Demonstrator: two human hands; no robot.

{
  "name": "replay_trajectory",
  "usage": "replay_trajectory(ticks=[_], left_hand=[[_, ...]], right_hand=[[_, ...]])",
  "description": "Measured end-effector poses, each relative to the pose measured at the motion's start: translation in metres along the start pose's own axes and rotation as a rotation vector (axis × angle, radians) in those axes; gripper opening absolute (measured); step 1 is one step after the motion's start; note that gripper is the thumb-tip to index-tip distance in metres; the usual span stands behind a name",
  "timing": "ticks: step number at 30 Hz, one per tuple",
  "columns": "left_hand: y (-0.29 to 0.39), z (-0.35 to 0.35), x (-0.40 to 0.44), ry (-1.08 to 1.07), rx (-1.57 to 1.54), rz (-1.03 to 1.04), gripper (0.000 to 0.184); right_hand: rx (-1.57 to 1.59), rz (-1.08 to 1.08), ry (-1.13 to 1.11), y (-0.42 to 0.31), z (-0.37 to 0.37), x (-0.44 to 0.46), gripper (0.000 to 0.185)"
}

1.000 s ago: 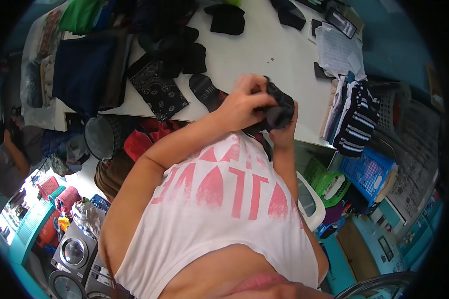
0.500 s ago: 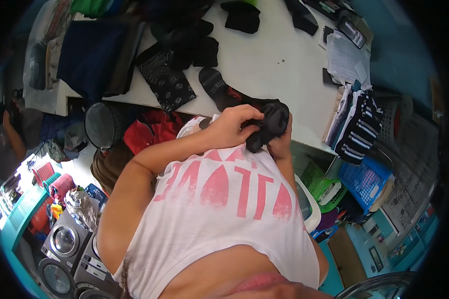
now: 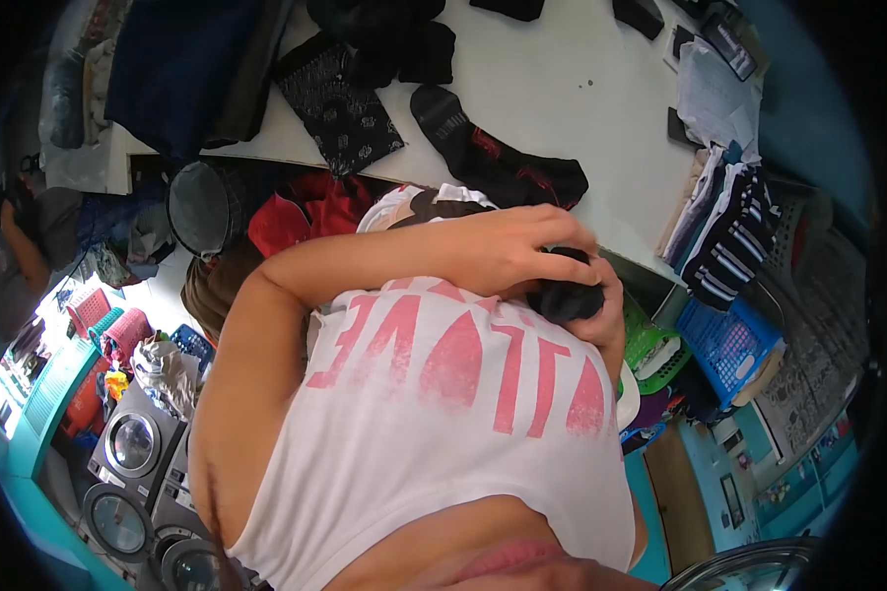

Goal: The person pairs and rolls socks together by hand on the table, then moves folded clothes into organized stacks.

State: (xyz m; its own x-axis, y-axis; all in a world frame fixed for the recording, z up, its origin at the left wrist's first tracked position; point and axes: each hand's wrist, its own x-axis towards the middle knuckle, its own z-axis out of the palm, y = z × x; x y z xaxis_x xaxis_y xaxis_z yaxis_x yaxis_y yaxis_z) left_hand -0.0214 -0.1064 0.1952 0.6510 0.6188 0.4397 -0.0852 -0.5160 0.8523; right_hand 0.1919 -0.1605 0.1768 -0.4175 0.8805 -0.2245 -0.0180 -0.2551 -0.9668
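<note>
Part of a black bundle (image 3: 566,303) is hidden in the head view, because the left hand (image 3: 540,246) and the right hand (image 3: 610,307) both grip it. The left hand bends its fingers over the top, and the right hand curls around the other side. The bundle is just in front of the white shirt (image 3: 463,379), off the near edge of the table. It may be a sock, but too little of it shows to be sure. A small black cloth (image 3: 508,7) is cut off by the top edge, and so is a big dark blue cloth (image 3: 182,74) on the left.

The table (image 3: 621,148) is white, with a small dark spot on it. A black sock (image 3: 503,165) with red marks lies flat near the hands. Left of it lies a black patterned cloth (image 3: 337,110). Striped clothes (image 3: 731,236) sit in a pile at the right end.

Below the table there is a red cloth (image 3: 307,219). A blue basket (image 3: 727,350) stands on the right, and grey machines (image 3: 133,443) with round doors stand low on the left.
</note>
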Motion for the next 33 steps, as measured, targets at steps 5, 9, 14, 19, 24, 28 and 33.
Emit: replay_trajectory(ticks=[5,9,14,19,24,28,33], left_hand=[[-0.012,0.002,-0.016,-0.068,-0.102,-0.030,0.027],[-0.013,-0.004,-0.030,-0.055,-0.064,-0.023,0.024],[-0.014,-0.002,-0.027,0.077,-0.190,-0.167,0.029],[-0.008,-0.020,0.000,-0.154,-0.071,-0.327,0.048],[-0.057,-0.012,0.012,0.000,0.250,-0.317,0.043],[-0.108,-0.012,0.032,0.179,0.306,-0.372,0.046],[-0.150,-0.051,0.057,0.132,-0.084,-0.391,0.041]], right_hand=[[-0.058,0.123,-0.013,-0.001,0.012,-0.003,0.058],[0.438,0.044,0.268,0.019,0.035,0.001,0.062],[0.270,0.272,0.155,0.010,0.028,-0.005,0.064],[0.186,0.297,-0.036,0.009,0.016,0.014,0.063],[0.691,0.418,0.477,0.026,0.023,0.048,0.056],[0.779,0.436,0.528,0.050,0.019,0.095,0.044],[0.869,0.069,0.364,0.073,-0.027,0.159,0.033]])
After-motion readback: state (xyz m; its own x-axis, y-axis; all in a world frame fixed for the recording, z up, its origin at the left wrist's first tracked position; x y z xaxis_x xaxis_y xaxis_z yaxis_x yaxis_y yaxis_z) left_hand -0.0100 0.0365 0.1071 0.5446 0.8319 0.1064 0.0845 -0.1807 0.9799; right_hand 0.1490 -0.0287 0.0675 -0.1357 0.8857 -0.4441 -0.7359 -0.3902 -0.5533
